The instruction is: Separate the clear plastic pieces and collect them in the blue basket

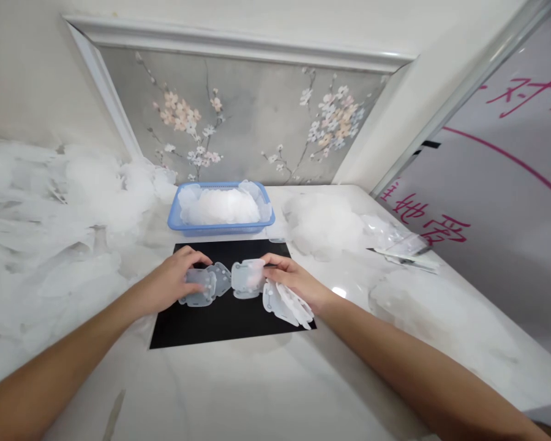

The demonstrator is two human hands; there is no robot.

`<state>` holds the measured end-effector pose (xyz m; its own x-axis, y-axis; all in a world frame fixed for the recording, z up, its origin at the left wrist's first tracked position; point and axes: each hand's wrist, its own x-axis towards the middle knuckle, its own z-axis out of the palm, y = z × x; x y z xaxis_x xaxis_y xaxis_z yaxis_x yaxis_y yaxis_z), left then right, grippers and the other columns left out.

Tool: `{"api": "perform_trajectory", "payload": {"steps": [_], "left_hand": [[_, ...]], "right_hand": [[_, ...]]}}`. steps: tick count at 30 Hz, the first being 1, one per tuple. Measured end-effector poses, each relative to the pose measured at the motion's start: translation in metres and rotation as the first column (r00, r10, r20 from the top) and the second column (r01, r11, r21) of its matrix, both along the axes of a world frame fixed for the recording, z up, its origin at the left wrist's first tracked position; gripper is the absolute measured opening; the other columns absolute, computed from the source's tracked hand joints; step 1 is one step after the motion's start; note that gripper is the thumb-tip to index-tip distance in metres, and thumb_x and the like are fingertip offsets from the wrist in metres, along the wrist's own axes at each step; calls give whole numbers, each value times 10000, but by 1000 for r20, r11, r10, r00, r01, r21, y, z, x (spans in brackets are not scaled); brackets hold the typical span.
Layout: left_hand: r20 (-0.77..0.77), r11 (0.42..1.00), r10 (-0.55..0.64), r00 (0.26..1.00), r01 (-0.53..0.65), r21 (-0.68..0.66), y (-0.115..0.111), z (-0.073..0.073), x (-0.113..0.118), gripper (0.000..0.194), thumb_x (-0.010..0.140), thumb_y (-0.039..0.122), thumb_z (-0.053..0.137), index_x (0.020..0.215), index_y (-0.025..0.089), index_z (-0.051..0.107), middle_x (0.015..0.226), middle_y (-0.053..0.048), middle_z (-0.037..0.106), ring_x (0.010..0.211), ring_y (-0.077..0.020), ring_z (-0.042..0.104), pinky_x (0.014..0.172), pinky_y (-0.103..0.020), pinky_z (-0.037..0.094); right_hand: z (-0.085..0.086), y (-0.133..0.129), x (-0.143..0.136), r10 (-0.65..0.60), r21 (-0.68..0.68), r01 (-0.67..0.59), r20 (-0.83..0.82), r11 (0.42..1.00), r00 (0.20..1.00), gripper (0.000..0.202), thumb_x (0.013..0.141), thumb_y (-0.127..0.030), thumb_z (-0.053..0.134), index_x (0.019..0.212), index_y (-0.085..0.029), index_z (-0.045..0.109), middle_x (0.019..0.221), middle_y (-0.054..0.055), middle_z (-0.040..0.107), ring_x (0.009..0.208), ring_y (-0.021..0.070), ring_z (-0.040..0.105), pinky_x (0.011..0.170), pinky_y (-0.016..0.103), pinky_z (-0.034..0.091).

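Note:
My left hand [173, 278] has its thumb and fingers curled around a frosted, translucent plastic piece [199, 294] with rounded corners. A second, similar piece [220, 278] overlaps it on the right. Between thumb and fingertips, my right hand [294, 278] pinches another frosted plastic piece [247, 278], whose left edge comes close to the left-hand ones. Below my right palm, a fanned stack of the same pieces [284, 303] hangs or rests; how it is held is hidden. All of this is over a black mat [211, 324] on the table.
Behind the mat stands a blue basket [220, 230] filled with white translucent pieces. Large heaps of similar pieces lie to the left [68, 202] and right [324, 223]. A clear plastic bag [395, 239] lies farther right, near a whiteboard [496, 171] with pink writing.

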<state>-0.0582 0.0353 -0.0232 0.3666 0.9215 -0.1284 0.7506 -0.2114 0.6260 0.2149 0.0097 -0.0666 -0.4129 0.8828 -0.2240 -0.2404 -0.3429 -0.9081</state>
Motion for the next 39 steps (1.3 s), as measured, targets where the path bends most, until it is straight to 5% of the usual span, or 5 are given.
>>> {"api": "perform_trajectory", "payload": {"steps": [7,14,19,29,39], "left_hand": [[311,981,159,937,-114,-159,-8,5,14,320,754,450,689,976,222,664,889,-28,648,755,-211,634,651,-328,509],[594,932,262,760,-40,-360,-16,4,26,372,772,406,707,1090,231,628,976,-31,649,789,-194,660,715,-351,547],[618,931,241,749,3,-366,-19,5,26,359,794,346,683,1134,243,629,1023,-35,644,805,-190,665,738,-353,546],[632,925,179,754,90,-369,-24,2,29,373,832,377,657,1180,259,594,1032,-40,638,842,-193,668,749,-337,554],[63,993,-24,998,17,113,-11,-16,14,351,855,334,570,1197,262,598,1202,-67,634,1140,-285,585,998,-467,459]], "right_hand": [[-1,-7,-2,-19,243,-32,208,969,978,510,775,-609,662,574,-211,414,532,-61,345,472,79,299,467,244,233],[-1,-27,-13,-313,617,-135,562,775,766,231,797,-201,571,687,-236,371,573,-56,419,499,101,366,487,244,295],[-12,-26,-13,-415,745,-195,546,639,727,167,802,-136,481,920,-252,503,1015,36,623,643,134,567,549,277,463],[-13,-29,-14,-395,768,-276,560,578,728,487,905,-122,456,1343,-318,543,1550,66,423,1075,215,671,588,282,574],[-8,-12,-15,-162,250,112,188,962,969,316,808,-479,701,903,-178,695,726,10,680,598,137,594,556,256,441]]}}
